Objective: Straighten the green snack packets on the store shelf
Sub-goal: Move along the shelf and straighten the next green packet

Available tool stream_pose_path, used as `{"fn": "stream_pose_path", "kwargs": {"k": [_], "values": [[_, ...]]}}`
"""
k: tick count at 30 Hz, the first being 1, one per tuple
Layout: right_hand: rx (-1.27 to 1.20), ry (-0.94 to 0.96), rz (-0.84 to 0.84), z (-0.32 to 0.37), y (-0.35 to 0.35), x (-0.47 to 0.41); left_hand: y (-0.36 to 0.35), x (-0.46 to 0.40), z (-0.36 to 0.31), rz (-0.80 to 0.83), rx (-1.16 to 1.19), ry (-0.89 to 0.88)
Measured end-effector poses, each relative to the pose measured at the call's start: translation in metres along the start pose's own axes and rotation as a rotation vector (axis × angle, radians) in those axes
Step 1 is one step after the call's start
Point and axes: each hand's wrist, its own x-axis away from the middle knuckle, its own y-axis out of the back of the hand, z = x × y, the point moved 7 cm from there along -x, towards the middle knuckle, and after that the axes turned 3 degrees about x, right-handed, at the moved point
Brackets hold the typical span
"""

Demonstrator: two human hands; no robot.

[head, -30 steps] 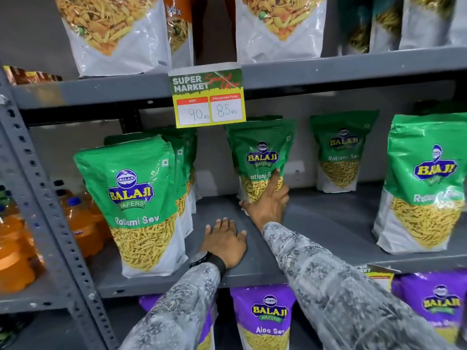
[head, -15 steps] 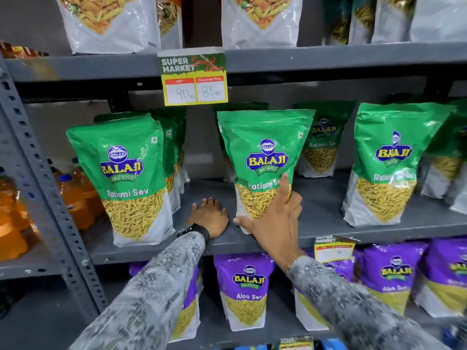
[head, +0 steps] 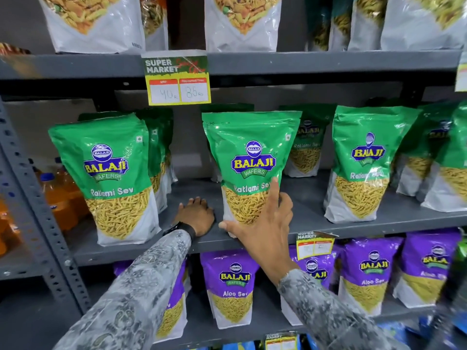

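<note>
Green Ratlami Sev packets stand upright along the grey middle shelf. The centre packet stands near the shelf's front edge. My right hand holds its lower right side, thumb under its base and fingers spread up its front. My left hand lies flat on the shelf, palm down, just left of that packet and touching no packet. Another front packet stands at the left with more behind it. A further packet stands at the right, and more sit deeper behind.
A price tag hangs from the upper shelf edge. White snack bags fill the top shelf. Purple Aloo Sev packets line the shelf below. Orange bottles stand beyond the perforated upright at the left.
My right hand has drawn the centre packet from the back of the shelf to its front edge. My left hand stayed flat on the shelf.
</note>
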Motion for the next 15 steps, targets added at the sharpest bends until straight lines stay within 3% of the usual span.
{"fn": "stream_pose_path", "kwargs": {"k": [4, 15], "values": [[-0.114, 0.04, 0.0, 0.002, 0.003, 0.002, -0.001, -0.005, 0.002, -0.016, -0.02, -0.008], [-0.077, 0.042, -0.024, 0.003, -0.018, -0.011, 0.001, -0.004, 0.0, -0.057, -0.011, 0.006]]}}
